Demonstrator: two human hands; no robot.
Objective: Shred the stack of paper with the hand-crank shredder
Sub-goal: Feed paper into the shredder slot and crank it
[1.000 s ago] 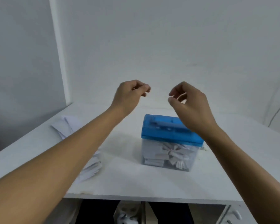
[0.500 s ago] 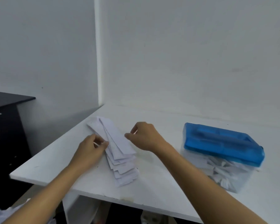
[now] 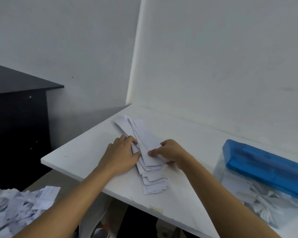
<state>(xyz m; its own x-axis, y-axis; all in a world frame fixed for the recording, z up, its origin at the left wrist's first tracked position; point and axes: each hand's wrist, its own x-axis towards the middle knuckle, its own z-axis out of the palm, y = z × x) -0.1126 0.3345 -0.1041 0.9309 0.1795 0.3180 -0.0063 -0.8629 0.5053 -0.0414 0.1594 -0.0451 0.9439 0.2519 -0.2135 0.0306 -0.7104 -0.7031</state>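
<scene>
Many white strips | paper stack (image 3: pixel 144 134) fanned | left hand (image 3: pixel 120 155), right hand (image 3: pixel 172 152) pinching

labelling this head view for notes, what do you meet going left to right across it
black cabinet → left hand → paper stack → right hand → shredder
</scene>
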